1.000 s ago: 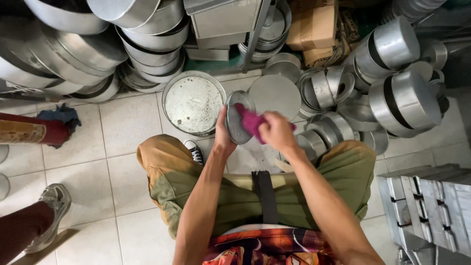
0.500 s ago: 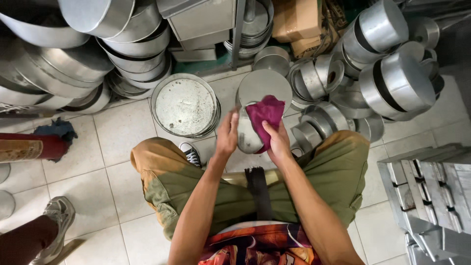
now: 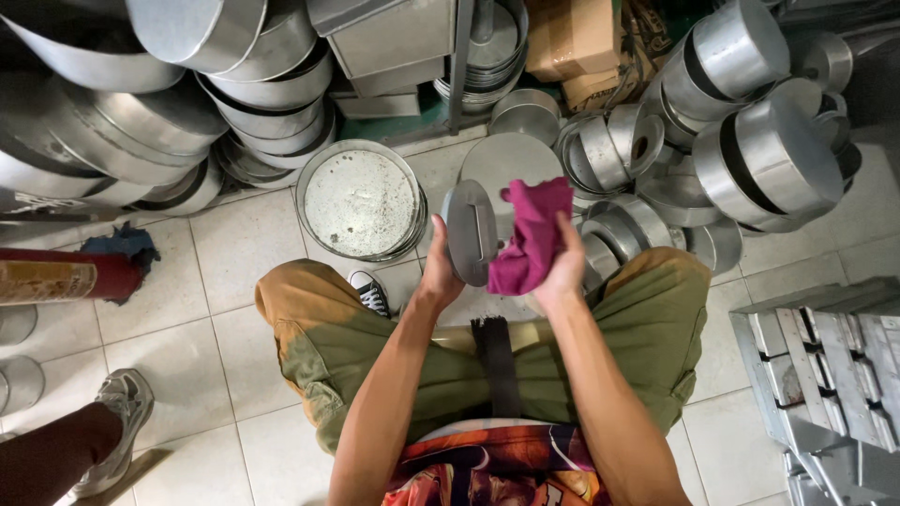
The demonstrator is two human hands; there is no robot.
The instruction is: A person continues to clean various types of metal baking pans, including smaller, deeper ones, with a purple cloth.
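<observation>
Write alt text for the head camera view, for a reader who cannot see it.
A seated person's left hand holds a round metal lid on edge while the right hand presses a magenta cloth against it. Stacked metal pots and pans surround them on a tiled floor.

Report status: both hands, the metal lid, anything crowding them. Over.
Left hand grips round metal lid, held on edge. Right hand holds magenta cloth against lid. Stacked metal pans close ahead, not touching.
</observation>
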